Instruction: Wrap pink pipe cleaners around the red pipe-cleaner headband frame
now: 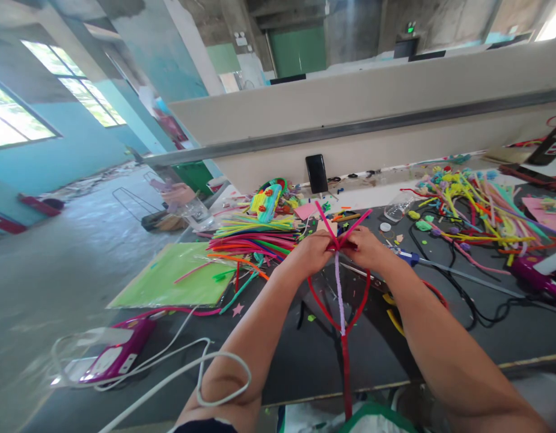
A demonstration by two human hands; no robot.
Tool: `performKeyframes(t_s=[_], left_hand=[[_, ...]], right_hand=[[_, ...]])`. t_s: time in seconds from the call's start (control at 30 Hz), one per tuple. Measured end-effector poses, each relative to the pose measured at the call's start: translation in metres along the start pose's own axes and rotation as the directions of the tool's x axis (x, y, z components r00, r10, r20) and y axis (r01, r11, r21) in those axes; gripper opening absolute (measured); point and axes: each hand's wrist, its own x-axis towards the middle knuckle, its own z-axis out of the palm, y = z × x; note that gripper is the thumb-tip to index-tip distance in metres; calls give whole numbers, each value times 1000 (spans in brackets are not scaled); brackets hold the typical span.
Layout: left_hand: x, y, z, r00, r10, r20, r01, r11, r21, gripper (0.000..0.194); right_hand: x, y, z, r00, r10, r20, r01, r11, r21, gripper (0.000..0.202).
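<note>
Over the middle of the dark table, my left hand (314, 251) and my right hand (364, 248) meet, both with fingers closed on a pipe-cleaner shape. Two bright pink pipe cleaner ends (357, 221) stick up between them in a V. Below the hands, red pipe cleaners (314, 297) curve out and join in a loop. A pale purple pipe cleaner (339, 288) runs down the loop's middle to a red stem (346, 373) that points toward me. My fingertips hide the exact grip. Just right of my right hand lies a blue-handled screwdriver (408, 257).
Bundles of coloured pipe cleaners (253, 240) lie at left, near a green sheet (174, 276) and a purple device with a white cord (119, 352). More pipe cleaners (480, 207) are heaped at right. A phone (316, 173) leans on the white partition (268, 162).
</note>
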Motion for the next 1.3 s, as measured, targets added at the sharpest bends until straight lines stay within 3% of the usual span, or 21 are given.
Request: performKeyframes(t_s=[0.23,0.57,0.83,1.07,1.3], left_hand=[[1,-1,0,998,41,37,-42,998,45,16],[4,-3,15,995,-52,79,33,974,222,16],[-1,-9,14,997,76,-3,-75,993,96,18],[1,-11,17,999,39,-29,-37,996,75,18],[5,-17,32,984,-105,-145,86,987,-132,18]], right_hand=[[0,0,-2,1000,17,16,-16,1000,-17,23],[0,6,2,994,25,111,-19,998,-55,18],[-3,14,8,999,-23,27,24,999,-44,18],[-1,14,6,999,24,-43,-25,1000,-12,16],[0,20,17,990,121,-72,-116,991,72,27]])
